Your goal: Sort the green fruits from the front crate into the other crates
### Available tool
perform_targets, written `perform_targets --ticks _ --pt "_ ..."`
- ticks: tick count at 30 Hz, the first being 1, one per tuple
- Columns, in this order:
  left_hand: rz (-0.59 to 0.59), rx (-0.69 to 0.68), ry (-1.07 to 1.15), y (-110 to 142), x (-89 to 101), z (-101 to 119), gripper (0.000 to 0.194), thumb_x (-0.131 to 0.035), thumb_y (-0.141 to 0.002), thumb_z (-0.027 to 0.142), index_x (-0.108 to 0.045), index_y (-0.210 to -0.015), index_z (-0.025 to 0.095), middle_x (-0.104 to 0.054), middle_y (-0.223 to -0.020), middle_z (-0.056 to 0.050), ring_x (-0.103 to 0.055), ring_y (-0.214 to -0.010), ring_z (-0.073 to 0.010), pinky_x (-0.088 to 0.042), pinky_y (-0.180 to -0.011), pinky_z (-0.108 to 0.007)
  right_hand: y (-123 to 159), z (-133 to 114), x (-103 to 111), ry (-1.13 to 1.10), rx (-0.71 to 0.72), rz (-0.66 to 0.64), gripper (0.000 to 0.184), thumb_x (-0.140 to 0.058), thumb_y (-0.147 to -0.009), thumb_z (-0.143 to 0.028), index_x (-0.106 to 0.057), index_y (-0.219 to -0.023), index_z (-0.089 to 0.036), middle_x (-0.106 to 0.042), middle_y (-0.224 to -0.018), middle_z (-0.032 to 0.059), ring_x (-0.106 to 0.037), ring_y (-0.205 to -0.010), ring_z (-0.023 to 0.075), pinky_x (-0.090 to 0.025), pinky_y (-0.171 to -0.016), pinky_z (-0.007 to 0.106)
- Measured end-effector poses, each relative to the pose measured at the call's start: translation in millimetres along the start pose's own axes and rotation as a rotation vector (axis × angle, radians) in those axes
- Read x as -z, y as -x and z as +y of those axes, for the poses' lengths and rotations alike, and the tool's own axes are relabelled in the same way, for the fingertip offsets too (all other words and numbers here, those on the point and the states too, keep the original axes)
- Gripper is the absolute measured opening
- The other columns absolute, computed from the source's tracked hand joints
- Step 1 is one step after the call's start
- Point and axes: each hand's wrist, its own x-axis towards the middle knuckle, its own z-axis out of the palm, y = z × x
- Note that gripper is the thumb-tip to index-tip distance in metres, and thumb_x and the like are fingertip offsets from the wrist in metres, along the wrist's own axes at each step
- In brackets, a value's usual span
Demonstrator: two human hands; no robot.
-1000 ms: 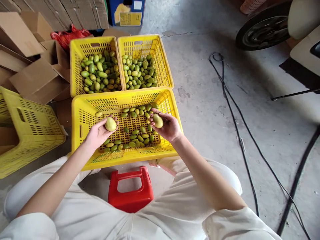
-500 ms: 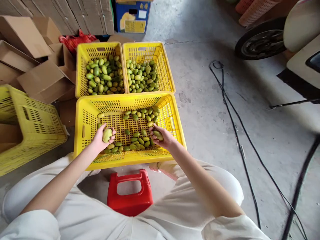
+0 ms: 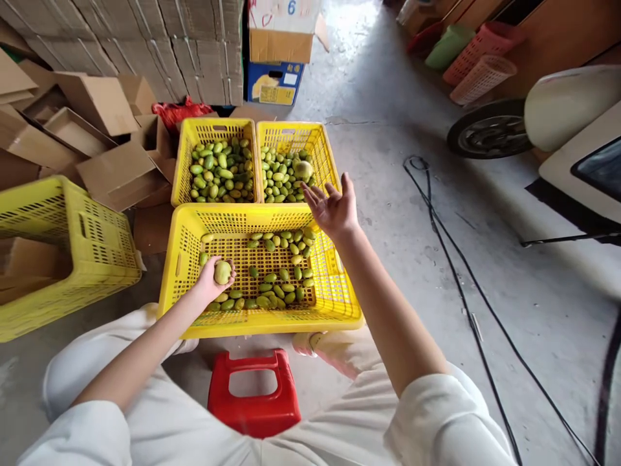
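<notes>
My left hand (image 3: 216, 280) is closed around a green mango (image 3: 223, 272), over the left part of the front yellow crate (image 3: 262, 327). Several small green and yellowish mangoes (image 3: 278, 289) lie spread on that crate's slatted floor. My right hand (image 3: 334, 206) is raised palm up near the back right crate (image 3: 331, 152), its fingers spread and holding nothing. Just beyond its fingertips a pale green mango (image 3: 303, 170) shows in front of the pile in that crate, apart from the hand; it appears to be in the air. The back left crate (image 3: 176, 165) holds many more mangoes.
A red plastic stool (image 3: 255, 414) stands between my legs. Another yellow crate (image 3: 104, 233) with cardboard in it is at left, below loose cardboard boxes (image 3: 116, 171). At right a black cable (image 3: 449, 239) crosses the concrete floor near a vehicle wheel (image 3: 490, 131).
My right hand has moved up and forward from the front crate to the back right crate and let go of its mango. My left hand still holds one. The view has tilted up.
</notes>
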Motion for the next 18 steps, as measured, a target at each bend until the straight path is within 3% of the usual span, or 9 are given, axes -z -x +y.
perform_targets --ticks 3,6,8,9,10,12,14,16,18 --pt "0.015 0.004 -0.003 -3 1.2 -1 0.017 -0.043 -0.093 0.023 -0.055 -0.082 0.016 -0.058 -0.065 -0.005 -0.056 -0.051 -0.0139 -0.046 -0.042 -0.021 46 33 5 0.229 0.118 0.003 0.053 -0.051 -0.089 -0.059 -0.047 -0.136 -0.036 -0.049 -0.146 0.0051 -0.057 -0.128 0.0234 -0.055 -0.096 0.044" --pt "0.07 0.015 -0.004 -9 6.5 -4 0.014 -0.045 -0.093 0.021 -0.054 -0.083 0.018 -0.058 -0.067 -0.004 -0.057 -0.054 -0.014 -0.049 -0.045 -0.021 119 102 48 0.899 -0.035 0.038 0.059 -0.056 -0.087 -0.057 -0.051 -0.139 -0.029 -0.042 -0.155 0.01 -0.037 -0.144 0.0311 -0.04 -0.111 0.052" --pt "0.119 0.036 -0.007 -12 12.0 -11 0.011 -0.045 -0.093 0.019 -0.052 -0.085 0.018 -0.058 -0.07 -0.005 -0.059 -0.058 -0.0145 -0.051 -0.047 -0.022 159 145 79 1.361 -0.209 0.021 0.054 -0.061 -0.086 -0.052 -0.058 -0.134 -0.027 -0.045 -0.153 0.0129 -0.038 -0.143 0.0389 -0.03 -0.115 0.058" --pt "0.142 0.051 -0.009 -13 14.3 -15 0.009 -0.045 -0.093 0.018 -0.051 -0.086 0.018 -0.058 -0.072 -0.006 -0.06 -0.06 -0.0152 -0.052 -0.048 -0.022 173 160 92 1.515 -0.249 0.009 0.046 -0.056 -0.09 -0.05 -0.061 -0.131 -0.03 -0.05 -0.15 0.0121 -0.042 -0.141 0.0388 -0.031 -0.114 0.057" --pt "0.161 0.066 -0.012 -14 15.8 -19 0.008 -0.045 -0.092 0.017 -0.05 -0.087 0.018 -0.057 -0.074 -0.007 -0.06 -0.062 -0.0161 -0.051 -0.047 -0.022 182 172 101 1.547 -0.26 0.0 0.039 -0.052 -0.093 -0.046 -0.065 -0.126 -0.03 -0.055 -0.145 0.0124 -0.046 -0.138 0.0375 -0.033 -0.114 0.054" --pt "0.189 0.087 -0.015 -17 13.0 -24 0.004 -0.046 -0.092 0.016 -0.05 -0.091 0.017 -0.057 -0.079 -0.009 -0.061 -0.066 -0.0185 -0.049 -0.044 -0.022 188 183 111 1.667 -0.228 -0.074 0.045 -0.05 -0.094 -0.045 -0.062 -0.133 -0.026 -0.054 -0.147 0.0115 -0.047 -0.137 0.0337 -0.035 -0.113 0.048" --pt "0.201 0.068 -0.007 -19 -1.2 -17 0.006 -0.047 -0.092 0.017 -0.05 -0.097 0.017 -0.057 -0.086 -0.012 -0.062 -0.071 -0.0205 -0.046 -0.042 -0.022 185 185 112 1.781 -0.178 -0.098 0.051 -0.045 -0.096 -0.046 -0.058 -0.137 -0.02 -0.055 -0.146 0.0133 -0.051 -0.135 0.0311 -0.04 -0.11 0.043" --pt "0.185 -0.005 0.013 -19 -28.1 7 0.013 -0.05 -0.092 0.019 -0.05 -0.105 0.017 -0.058 -0.095 -0.014 -0.063 -0.079 -0.0217 -0.05 -0.047 -0.023 181 183 109 1.851 -0.116 -0.089 0.052 -0.038 -0.098 -0.045 -0.059 -0.136 -0.016 -0.059 -0.141 0.0142 -0.054 -0.131 0.0285 -0.043 -0.106 0.038" --pt "0.11 -0.121 0.038 -13 -63.6 48 0.023 -0.057 -0.09 0.026 -0.051 -0.111 0.017 -0.057 -0.105 -0.014 -0.064 -0.09 -0.0228 -0.057 -0.061 -0.028 180 182 107 1.868 -0.059 -0.085 0.051 -0.036 -0.1 -0.043 -0.063 -0.132 -0.015 -0.064 -0.135 0.0132 -0.057 -0.127 0.0263 -0.044 -0.103 0.034"
